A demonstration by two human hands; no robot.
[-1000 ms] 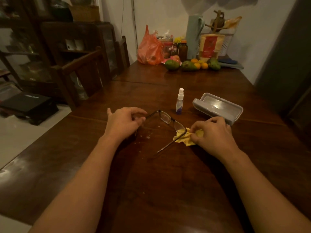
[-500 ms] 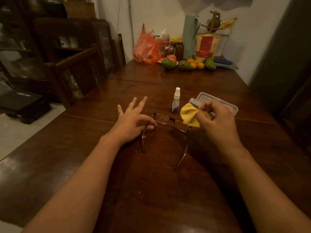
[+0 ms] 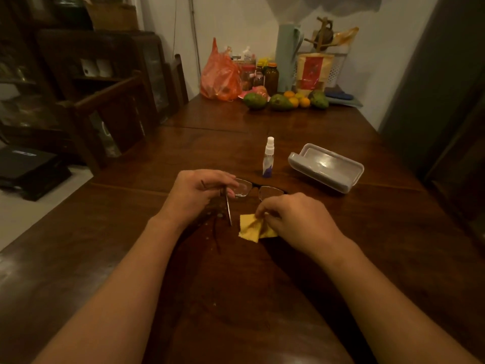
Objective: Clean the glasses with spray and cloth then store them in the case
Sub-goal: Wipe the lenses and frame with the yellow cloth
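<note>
The surface [image 3: 367,258] is dark wood with a glossy varnish that shows soft reflections. The glasses [image 3: 269,192] have a thin metal frame and clear, shiny lenses. The cloth [image 3: 250,228] is yellow fabric, matt and a little creased. The spray bottle [image 3: 268,158] is smooth clear plastic with a white cap. The case [image 3: 325,166] looks like grey plastic, smooth and glossy inside.

Dark wooden table [image 3: 341,258], long. Far end by the wall: orange plastic bag [image 3: 219,74], brown jar [image 3: 271,77], pale green flask [image 3: 286,56], red-labelled pouch [image 3: 312,72], green fruit [image 3: 254,100] beside small oranges [image 3: 304,101]. Left: wooden chair [image 3: 115,111], dark cabinet [image 3: 99,56], black box [image 3: 29,166] on the floor.
</note>
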